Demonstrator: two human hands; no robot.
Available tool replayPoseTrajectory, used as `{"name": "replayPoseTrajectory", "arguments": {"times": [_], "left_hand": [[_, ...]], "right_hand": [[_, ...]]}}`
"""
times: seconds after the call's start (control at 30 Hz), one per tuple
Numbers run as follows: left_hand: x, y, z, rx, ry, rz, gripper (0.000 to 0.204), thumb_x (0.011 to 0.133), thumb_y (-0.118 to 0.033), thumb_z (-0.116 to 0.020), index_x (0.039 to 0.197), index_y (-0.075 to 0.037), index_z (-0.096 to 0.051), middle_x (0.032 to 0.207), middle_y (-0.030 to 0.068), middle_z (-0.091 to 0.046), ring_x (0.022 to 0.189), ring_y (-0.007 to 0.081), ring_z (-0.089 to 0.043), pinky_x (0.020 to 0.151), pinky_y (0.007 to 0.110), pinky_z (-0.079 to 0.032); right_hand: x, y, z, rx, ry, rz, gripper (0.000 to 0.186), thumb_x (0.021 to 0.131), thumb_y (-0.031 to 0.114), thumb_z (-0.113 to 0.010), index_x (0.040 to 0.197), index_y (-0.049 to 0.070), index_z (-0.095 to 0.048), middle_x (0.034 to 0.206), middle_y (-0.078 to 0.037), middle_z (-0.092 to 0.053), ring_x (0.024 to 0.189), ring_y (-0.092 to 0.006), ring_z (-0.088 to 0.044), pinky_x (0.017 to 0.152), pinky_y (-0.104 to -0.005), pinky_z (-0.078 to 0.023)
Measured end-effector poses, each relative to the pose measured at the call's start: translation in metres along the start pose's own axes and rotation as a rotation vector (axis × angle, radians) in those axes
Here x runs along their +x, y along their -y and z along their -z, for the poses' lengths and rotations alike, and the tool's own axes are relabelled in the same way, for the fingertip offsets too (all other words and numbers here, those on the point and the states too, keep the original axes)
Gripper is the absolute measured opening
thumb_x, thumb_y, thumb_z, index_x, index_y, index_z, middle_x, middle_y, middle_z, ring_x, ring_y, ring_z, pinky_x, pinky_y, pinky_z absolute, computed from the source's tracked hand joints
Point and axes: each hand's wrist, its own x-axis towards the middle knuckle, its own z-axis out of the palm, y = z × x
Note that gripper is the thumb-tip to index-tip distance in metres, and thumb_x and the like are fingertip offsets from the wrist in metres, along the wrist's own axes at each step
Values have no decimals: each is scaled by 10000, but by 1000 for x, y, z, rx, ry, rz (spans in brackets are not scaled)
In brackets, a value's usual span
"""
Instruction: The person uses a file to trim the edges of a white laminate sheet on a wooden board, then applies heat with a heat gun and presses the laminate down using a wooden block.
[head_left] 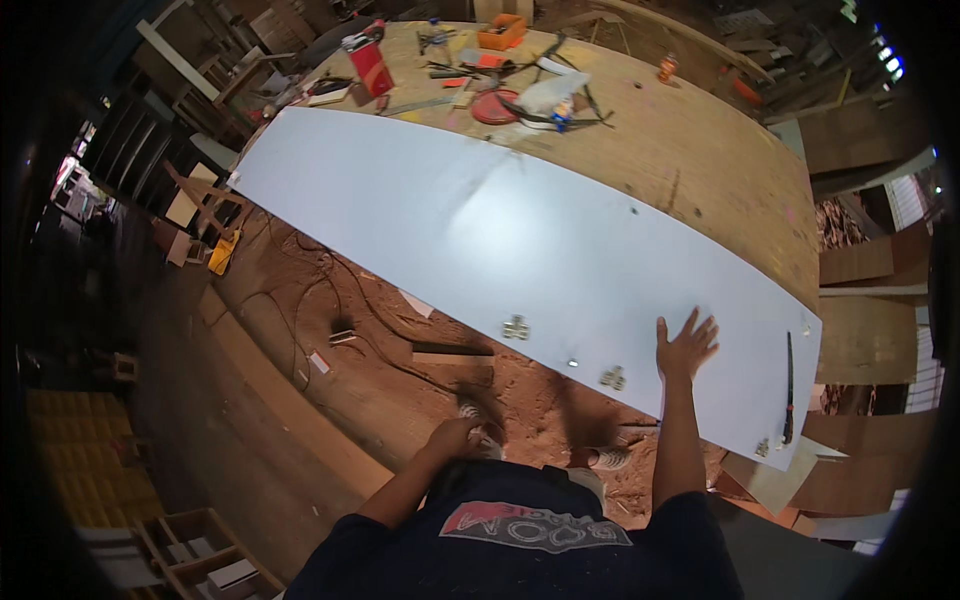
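Observation:
A long white panel (pixel 400 200) lies slantwise across the workbench, its near edge toward me. My right hand (pixel 687 347) is spread with its palm toward the panel's right part; I cannot tell whether it touches. My left hand (pixel 455 437) is low in front of my body, off the panel, its fingers curled in; anything inside them is hidden. Along the near edge sit brass-coloured hinges (pixel 516 327), another hinge (pixel 613 378) and a third hinge (pixel 762 447) at the right corner. Between the first two is a small metal piece (pixel 572 363). A thin dark rod-like tool (pixel 789 390) lies near the right end.
Behind the panel, the wooden workbench (pixel 720 170) holds a red container (pixel 370 65), an orange bin (pixel 502 32), a red disc (pixel 494 107), a plastic bag (pixel 553 92) and a small bottle (pixel 667 68). Cables (pixel 345 290) and timber (pixel 300 410) lie on the dusty floor. Boards (pixel 870 340) stand at right.

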Motion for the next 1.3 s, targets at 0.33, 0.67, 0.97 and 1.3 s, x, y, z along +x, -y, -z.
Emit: {"name": "replayPoseTrajectory", "arguments": {"times": [0.33,0.67,0.97,1.3], "left_hand": [[-98,156,122,-248,-287,405,486,1015,-329,-724,1399,-31,-716,1378,235,-726,1284,387,-696,1107,464,-538],[-89,264,200,-404,-413,489,499,1000,-322,-769,1389,-14,-712,1329,252,-740,1255,377,-715,1063,441,-559],[33,387,420,-303,-373,360,502,1015,-322,-744,1399,-2,-693,1323,246,-740,1239,387,-715,1059,453,-556],[37,498,612,-247,-475,377,470,1012,-291,-733,1396,-23,-700,1253,237,-763,1154,387,-743,988,445,-579]], "right_hand": [[-26,359,-12,85,-34,416,1146,980,864,-395,1761,64,-144,1800,-323,-70,1669,-514,45,1274,-735,83],[-52,592,-12,136,-59,469,1189,952,891,-427,1756,57,-158,1786,-353,-83,1651,-561,55,1267,-737,95],[-76,780,-8,140,-43,624,1219,930,897,-466,1748,37,-186,1781,-365,-72,1652,-552,85,1255,-749,126],[-106,1048,-12,243,-56,800,1167,955,851,-477,1744,36,-202,1780,-362,-86,1657,-539,90,1254,-749,140]]}}
